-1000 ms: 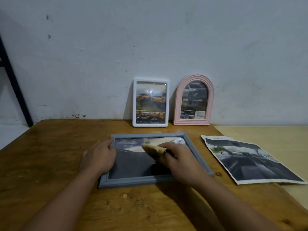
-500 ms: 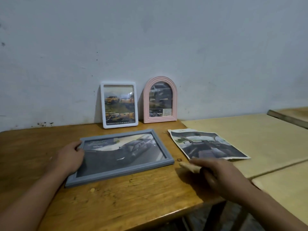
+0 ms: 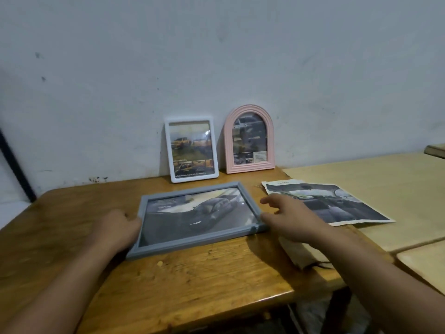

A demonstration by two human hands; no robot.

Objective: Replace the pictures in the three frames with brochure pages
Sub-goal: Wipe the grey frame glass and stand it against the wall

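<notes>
A grey frame with a dark car picture lies flat on the brown wooden table. My left hand grips its left edge. My right hand hovers at the frame's right edge with fingers spread and holds nothing; its thumb touches the near right corner. A white frame and a pink arched frame lean upright against the wall, each with a car brochure page inside. A loose torn page showing a car interior lies flat to the right of my right hand.
A beige cloth lies on the table under my right forearm, near the table's right edge. A lighter wooden table adjoins on the right. A dark metal bar leans at the far left by the wall.
My right hand has let go of the beige cloth at the table's right side and moved back to the grey frame's right edge. My left hand stays on the left edge.
</notes>
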